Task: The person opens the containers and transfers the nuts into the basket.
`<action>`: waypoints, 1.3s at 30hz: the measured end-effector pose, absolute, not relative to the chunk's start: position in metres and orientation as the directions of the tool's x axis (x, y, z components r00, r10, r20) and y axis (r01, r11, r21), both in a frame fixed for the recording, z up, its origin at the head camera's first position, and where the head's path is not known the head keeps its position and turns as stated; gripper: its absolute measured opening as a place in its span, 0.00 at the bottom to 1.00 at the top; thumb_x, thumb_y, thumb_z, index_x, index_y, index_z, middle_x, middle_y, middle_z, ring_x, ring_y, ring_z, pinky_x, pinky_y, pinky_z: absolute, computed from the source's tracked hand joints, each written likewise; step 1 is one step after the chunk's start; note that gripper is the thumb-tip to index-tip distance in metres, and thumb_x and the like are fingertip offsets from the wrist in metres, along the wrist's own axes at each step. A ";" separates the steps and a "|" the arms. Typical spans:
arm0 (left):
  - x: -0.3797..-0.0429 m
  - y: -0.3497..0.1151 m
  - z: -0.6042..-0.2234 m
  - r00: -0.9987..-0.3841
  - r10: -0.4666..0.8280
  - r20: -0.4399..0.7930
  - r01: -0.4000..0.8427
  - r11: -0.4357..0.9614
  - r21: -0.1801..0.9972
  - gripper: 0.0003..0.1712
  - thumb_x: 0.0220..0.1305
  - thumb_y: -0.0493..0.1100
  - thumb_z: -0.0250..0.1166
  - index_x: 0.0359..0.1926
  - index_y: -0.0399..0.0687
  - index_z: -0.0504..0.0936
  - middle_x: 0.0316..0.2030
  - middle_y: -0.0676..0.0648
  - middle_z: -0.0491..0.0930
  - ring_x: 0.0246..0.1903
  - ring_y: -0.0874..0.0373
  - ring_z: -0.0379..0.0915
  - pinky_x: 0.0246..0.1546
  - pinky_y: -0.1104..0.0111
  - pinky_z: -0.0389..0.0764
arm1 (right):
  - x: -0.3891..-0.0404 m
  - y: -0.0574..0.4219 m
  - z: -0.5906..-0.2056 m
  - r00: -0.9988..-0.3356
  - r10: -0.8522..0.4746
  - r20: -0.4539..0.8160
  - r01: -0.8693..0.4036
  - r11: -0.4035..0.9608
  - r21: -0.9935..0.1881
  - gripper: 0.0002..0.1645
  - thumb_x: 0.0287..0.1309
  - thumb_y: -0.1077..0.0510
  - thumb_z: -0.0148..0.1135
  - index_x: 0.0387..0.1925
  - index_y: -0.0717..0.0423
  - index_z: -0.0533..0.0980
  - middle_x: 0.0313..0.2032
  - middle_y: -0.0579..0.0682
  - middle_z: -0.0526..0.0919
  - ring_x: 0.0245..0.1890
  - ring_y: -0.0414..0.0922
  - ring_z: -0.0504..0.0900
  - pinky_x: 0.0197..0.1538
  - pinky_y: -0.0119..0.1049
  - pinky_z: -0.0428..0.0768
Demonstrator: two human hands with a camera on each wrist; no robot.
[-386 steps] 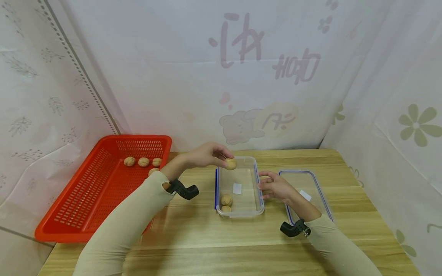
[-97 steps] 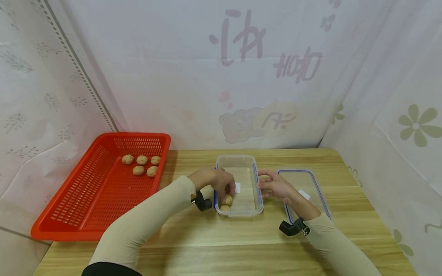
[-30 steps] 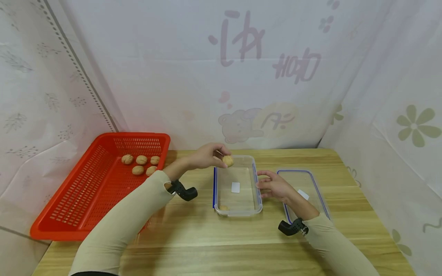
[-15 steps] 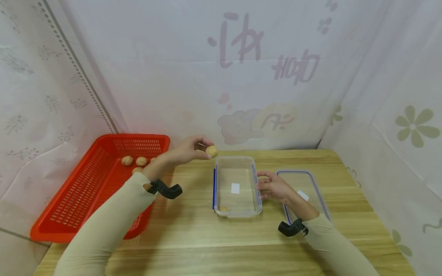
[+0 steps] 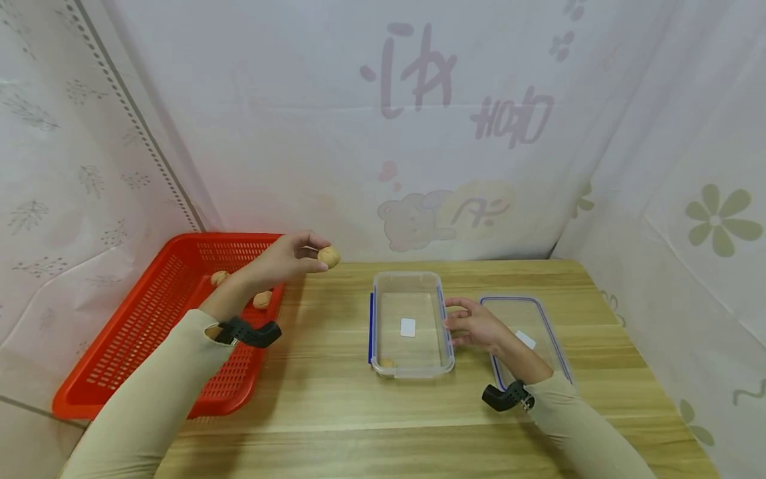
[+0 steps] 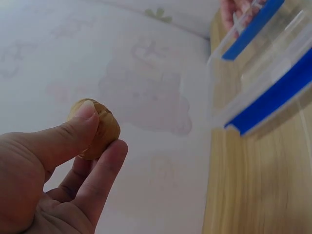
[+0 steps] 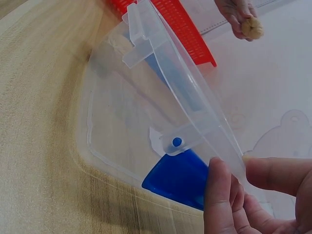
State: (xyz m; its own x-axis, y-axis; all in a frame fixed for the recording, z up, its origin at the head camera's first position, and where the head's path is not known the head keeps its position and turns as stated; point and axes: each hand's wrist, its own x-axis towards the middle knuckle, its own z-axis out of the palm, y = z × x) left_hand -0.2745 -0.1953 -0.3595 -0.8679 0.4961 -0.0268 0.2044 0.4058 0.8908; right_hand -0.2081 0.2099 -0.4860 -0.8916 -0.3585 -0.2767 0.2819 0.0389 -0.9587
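Observation:
Between thumb and fingers, my left hand point(image 5: 281, 263) pinches a walnut point(image 5: 328, 257) in the air, beside the basket's far right corner. The left wrist view shows the same walnut point(image 6: 108, 131) at the fingertips. A clear plastic food container point(image 5: 409, 275) with blue clips stands uncovered in the middle. One walnut point(image 5: 387, 363) lies in its near left corner. On the container's right side is my right hand point(image 5: 475, 326). In the right wrist view, the right thumb and fingers point(image 7: 218, 195) grip the container wall by a blue clip point(image 7: 180, 178).
A red slotted basket point(image 5: 236, 406) stands at the left with walnuts inside, partly hidden by my left arm; one walnut point(image 5: 262, 300) shows near its right wall. The clear blue-edged lid point(image 5: 511, 306) lies right of the container, under my right forearm. A patterned curtain point(image 5: 335, 133) hangs behind.
My left hand picked one of the two walnuts out of the container's near left corner, raised it and carried it left towards the basket. My right hand stays on the container.

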 end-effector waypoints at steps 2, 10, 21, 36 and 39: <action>-0.274 -0.206 -0.361 -0.878 0.477 -0.022 0.201 0.411 0.889 0.23 0.67 0.34 0.68 0.60 0.33 0.73 0.61 0.37 0.74 0.61 0.42 0.72 0.52 0.68 0.82 | -0.208 0.210 -0.486 -0.893 -0.357 -0.276 0.279 0.044 -0.959 0.35 0.68 0.69 0.58 0.71 0.70 0.55 0.41 0.54 0.79 0.35 0.42 0.82 0.35 0.34 0.85; -0.265 -0.241 -0.358 -0.923 0.383 -0.042 0.171 0.506 0.846 0.28 0.68 0.41 0.69 0.64 0.37 0.72 0.64 0.38 0.73 0.62 0.43 0.71 0.51 0.74 0.76 | -0.208 0.210 -0.486 -0.892 -0.356 -0.277 0.281 0.042 -0.959 0.35 0.68 0.70 0.58 0.71 0.71 0.55 0.42 0.55 0.80 0.36 0.43 0.83 0.36 0.34 0.85; -0.257 -0.291 -0.363 -0.951 0.308 -0.035 0.147 0.548 0.823 0.27 0.71 0.44 0.67 0.64 0.38 0.71 0.58 0.42 0.74 0.54 0.59 0.74 0.48 0.73 0.78 | -0.208 0.211 -0.489 -0.892 -0.353 -0.282 0.285 0.047 -0.958 0.35 0.68 0.69 0.58 0.71 0.70 0.56 0.43 0.56 0.80 0.36 0.43 0.82 0.35 0.34 0.85; -0.262 -0.346 -0.379 -0.970 0.219 -0.102 0.068 0.653 0.755 0.37 0.74 0.51 0.63 0.72 0.34 0.63 0.65 0.34 0.68 0.61 0.40 0.67 0.57 0.52 0.74 | -0.210 0.211 -0.488 -0.891 -0.359 -0.277 0.282 0.037 -0.959 0.35 0.68 0.69 0.58 0.71 0.70 0.56 0.42 0.55 0.81 0.36 0.43 0.82 0.35 0.34 0.85; -0.264 -0.355 -0.382 -0.969 0.207 -0.133 0.037 0.658 0.752 0.38 0.74 0.50 0.63 0.72 0.31 0.62 0.65 0.30 0.68 0.60 0.38 0.66 0.60 0.42 0.69 | -0.210 0.211 -0.488 -0.893 -0.353 -0.277 0.282 0.039 -0.959 0.35 0.68 0.69 0.58 0.71 0.70 0.56 0.42 0.55 0.81 0.36 0.43 0.82 0.36 0.34 0.85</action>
State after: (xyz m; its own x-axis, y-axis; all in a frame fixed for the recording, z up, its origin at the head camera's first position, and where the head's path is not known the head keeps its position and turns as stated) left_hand -0.2636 -0.3553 -0.3822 -0.9694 0.2066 -0.1326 0.0374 0.6582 0.7519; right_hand -0.2102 0.2113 -0.4876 -0.8935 -0.3535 -0.2771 0.2819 0.0391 -0.9587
